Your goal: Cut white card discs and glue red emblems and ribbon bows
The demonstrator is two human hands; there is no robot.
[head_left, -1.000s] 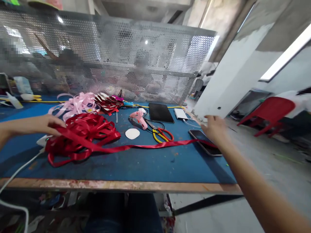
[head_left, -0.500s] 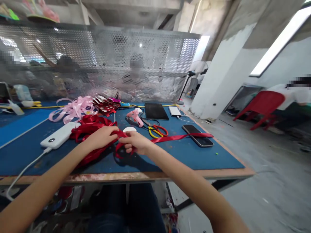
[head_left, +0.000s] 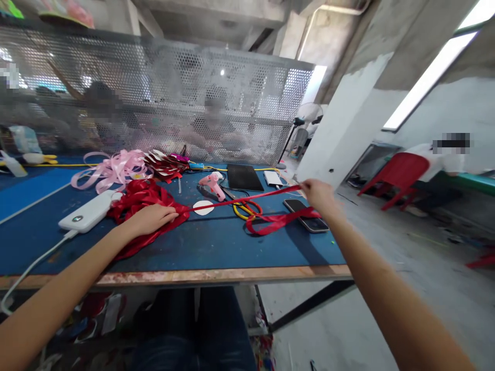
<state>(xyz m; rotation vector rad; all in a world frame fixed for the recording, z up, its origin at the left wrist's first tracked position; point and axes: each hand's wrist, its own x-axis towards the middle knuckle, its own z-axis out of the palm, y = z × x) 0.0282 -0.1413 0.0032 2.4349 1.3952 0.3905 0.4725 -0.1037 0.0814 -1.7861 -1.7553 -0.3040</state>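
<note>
A length of red ribbon [head_left: 255,196] runs taut above the table between my two hands. My right hand [head_left: 317,196] is closed on it, raised over the table's right side, and a loop of the ribbon hangs below toward the black phone [head_left: 306,215]. My left hand [head_left: 154,217] rests on the heaped red ribbon [head_left: 143,198], its fingers pinched on the strand where it leaves the pile. Under the stretched ribbon lie a white disc [head_left: 203,208] and scissors [head_left: 247,210] with yellow and red handles.
A white power bank [head_left: 88,212] with a cable lies left of the pile. Behind are pink ribbon [head_left: 116,170], a pink glue gun [head_left: 212,185], a black tablet [head_left: 245,178] and another white power bank [head_left: 273,179]. A perforated metal screen [head_left: 162,103] stands at the back.
My right hand has moved from beside my left hand out to the right and up, drawing the red ribbon straight. My left hand has stayed at the pile.
</note>
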